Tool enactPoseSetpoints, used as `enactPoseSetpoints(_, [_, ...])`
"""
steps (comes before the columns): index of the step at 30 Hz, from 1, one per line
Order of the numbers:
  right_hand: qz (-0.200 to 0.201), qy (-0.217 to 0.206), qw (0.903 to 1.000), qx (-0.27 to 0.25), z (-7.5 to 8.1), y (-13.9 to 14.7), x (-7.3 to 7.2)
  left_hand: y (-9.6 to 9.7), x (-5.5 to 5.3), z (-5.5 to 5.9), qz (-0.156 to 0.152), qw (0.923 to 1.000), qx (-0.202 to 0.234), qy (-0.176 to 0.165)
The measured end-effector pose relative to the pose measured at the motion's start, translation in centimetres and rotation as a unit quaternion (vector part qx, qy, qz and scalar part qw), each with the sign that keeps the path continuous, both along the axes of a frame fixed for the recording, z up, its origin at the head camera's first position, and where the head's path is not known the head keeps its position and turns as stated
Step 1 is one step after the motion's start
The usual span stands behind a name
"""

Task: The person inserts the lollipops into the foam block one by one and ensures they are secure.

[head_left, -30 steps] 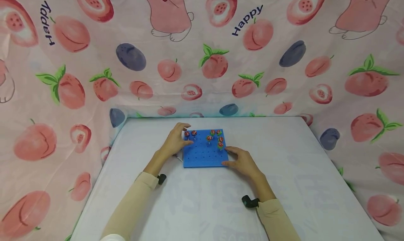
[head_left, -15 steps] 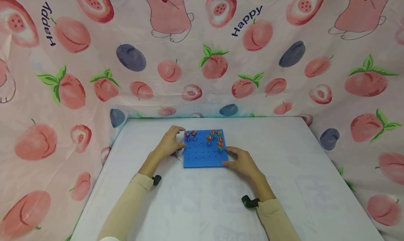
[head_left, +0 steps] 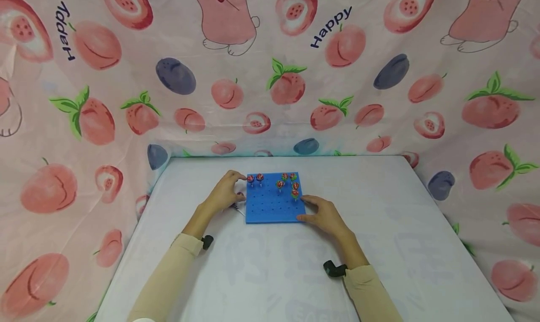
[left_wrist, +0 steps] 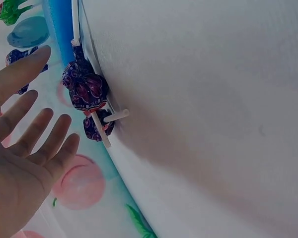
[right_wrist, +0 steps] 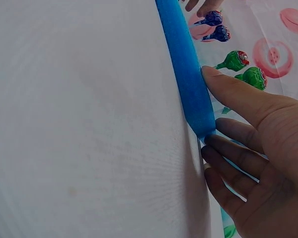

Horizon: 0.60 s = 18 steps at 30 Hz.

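Observation:
A blue pegboard (head_left: 274, 215) with rows of small holes lies flat on the table. Two purple-wrapped lollipops (head_left: 259, 177) stand at its far left. Several green-and-red lollipops (head_left: 280, 185) stand towards its right side. My left hand (head_left: 223, 190) is beside the board's left edge, holding nothing, its fingers loosely extended in the left wrist view. Near that hand, purple-wrapped lollipops (left_wrist: 87, 89) with white sticks lie loose against the board's side. My right hand (head_left: 326, 214) rests at the right edge, its thumb and relaxed fingers touching the board's side in the right wrist view.
White cloth covers the table (head_left: 261, 275). A fruit-printed curtain (head_left: 253, 78) hangs behind it and along both sides. Each wrist carries a small black camera (head_left: 334, 269).
My left hand has drawn back leftward from over the board's left edge to beside it. My right hand, the board and the standing lollipops have stayed in place.

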State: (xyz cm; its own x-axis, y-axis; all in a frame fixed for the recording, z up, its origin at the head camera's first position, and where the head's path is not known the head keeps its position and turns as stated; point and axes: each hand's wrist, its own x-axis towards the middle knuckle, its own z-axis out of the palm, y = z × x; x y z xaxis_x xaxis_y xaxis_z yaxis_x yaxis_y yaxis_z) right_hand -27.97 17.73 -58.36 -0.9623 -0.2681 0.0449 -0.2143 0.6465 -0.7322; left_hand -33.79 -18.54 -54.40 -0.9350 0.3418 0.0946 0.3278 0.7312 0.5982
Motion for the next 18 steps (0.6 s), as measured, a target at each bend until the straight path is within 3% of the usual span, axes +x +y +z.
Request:
enactPoseSetpoints(11, [0.001, 0.009, 1.0000, 0.001, -0.06, -0.02, 0.08, -0.53, 0.29, -0.42, -0.005, 0.9984, -0.056, 0.006])
enactPoseSetpoints(18, [-0.001, 0.007, 1.0000, 0.000, -0.02, -0.08, 0.17, -0.68, 0.38, -0.91, -0.004, 0.9980, -0.063, -0.002])
